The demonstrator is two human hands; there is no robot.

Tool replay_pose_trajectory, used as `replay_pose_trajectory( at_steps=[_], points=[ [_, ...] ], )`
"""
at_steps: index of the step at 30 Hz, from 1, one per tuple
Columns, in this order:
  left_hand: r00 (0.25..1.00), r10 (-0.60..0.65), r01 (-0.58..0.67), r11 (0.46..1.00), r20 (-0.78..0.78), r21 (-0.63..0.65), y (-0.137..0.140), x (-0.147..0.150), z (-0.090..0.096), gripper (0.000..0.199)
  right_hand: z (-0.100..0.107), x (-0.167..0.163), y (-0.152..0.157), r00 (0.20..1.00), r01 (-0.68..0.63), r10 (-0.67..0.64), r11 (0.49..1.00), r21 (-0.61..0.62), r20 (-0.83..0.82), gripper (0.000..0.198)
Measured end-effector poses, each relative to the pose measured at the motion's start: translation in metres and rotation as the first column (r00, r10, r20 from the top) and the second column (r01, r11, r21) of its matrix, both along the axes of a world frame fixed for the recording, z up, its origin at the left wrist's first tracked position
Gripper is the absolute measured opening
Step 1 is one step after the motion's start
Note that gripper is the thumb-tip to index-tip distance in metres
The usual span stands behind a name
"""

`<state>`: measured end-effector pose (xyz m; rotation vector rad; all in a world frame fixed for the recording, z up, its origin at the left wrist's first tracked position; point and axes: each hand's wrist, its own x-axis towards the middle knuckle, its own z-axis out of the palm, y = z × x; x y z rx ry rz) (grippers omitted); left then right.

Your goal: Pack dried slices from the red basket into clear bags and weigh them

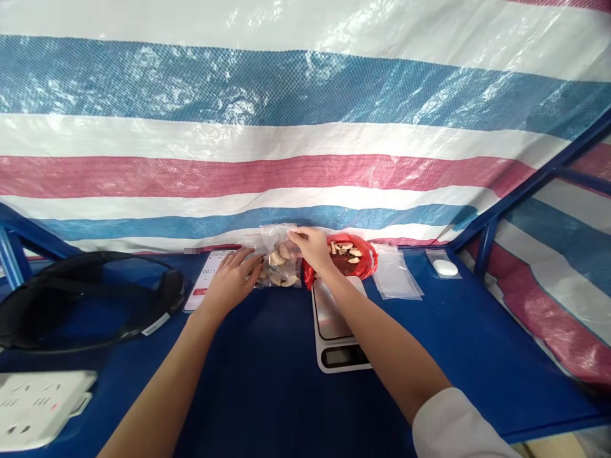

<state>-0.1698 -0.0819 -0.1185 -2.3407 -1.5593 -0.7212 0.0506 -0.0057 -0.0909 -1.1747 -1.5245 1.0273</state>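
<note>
With my right hand (310, 247) I pinch the upper right edge of a clear plastic bag (279, 234) that holds pale dried slices. Similar slices show in clear bags (284, 280) lying beneath and around it. My left hand (233, 277) rests beside the bags on their left side, fingers stretched out and slightly apart, partly over a phone (203, 280) with a timer on its screen. Right of the bags, an opened red plastic bag (370, 262) contains more dried slices. In front of it lies a white kitchen scale (334, 318), partly covered by my right forearm.
Flat clear bags (395, 273) lie to the right, and a white rounded object (445, 268) sits on another small bag. At left are a black headband-like device (157, 289) and a white power strip (42, 404). A striped tarp (305, 178) hangs behind the blue table (267, 381).
</note>
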Motion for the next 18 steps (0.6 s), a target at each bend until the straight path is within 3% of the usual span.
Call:
replay_pose_trajectory(
  at_steps=[4,7,10,12,14,16,18],
  points=[
    [1.000,-0.005,0.004,0.999,-0.002,-0.039,0.000,0.000,-0.001,0.039,0.006,0.000,0.000,0.923,0.100,-0.143,0.986,0.137,0.358,0.023],
    [1.000,-0.019,0.019,0.998,-0.006,-0.058,-0.001,0.001,0.000,0.039,0.016,0.006,-0.008,0.859,0.115,-0.177,0.981,0.155,0.481,0.038],
    [1.000,-0.025,0.025,0.998,-0.005,-0.054,-0.001,0.002,0.001,0.040,0.025,0.009,-0.021,0.800,0.094,-0.229,0.961,0.261,0.555,0.040],
    [1.000,-0.031,0.031,0.998,-0.001,-0.055,0.000,0.003,0.000,0.040,0.026,0.007,-0.028,0.797,-0.015,-0.213,0.929,0.370,0.566,0.037],
    [0.999,-0.044,0.044,0.997,0.009,-0.061,0.001,0.003,-0.001,0.040,0.022,0.003,-0.032,0.797,-0.184,-0.150,0.862,0.472,0.585,0.035],
    [0.998,-0.060,0.062,0.996,0.025,-0.059,0.002,0.004,-0.003,0.039,0.014,0.000,-0.035,0.771,-0.324,-0.094,0.793,0.516,0.629,0.034],
    [0.996,-0.076,0.078,0.996,0.041,-0.053,0.002,0.005,-0.005,0.039,0.006,-0.001,-0.036,0.740,-0.401,-0.057,0.762,0.508,0.670,0.035]
  ],
)
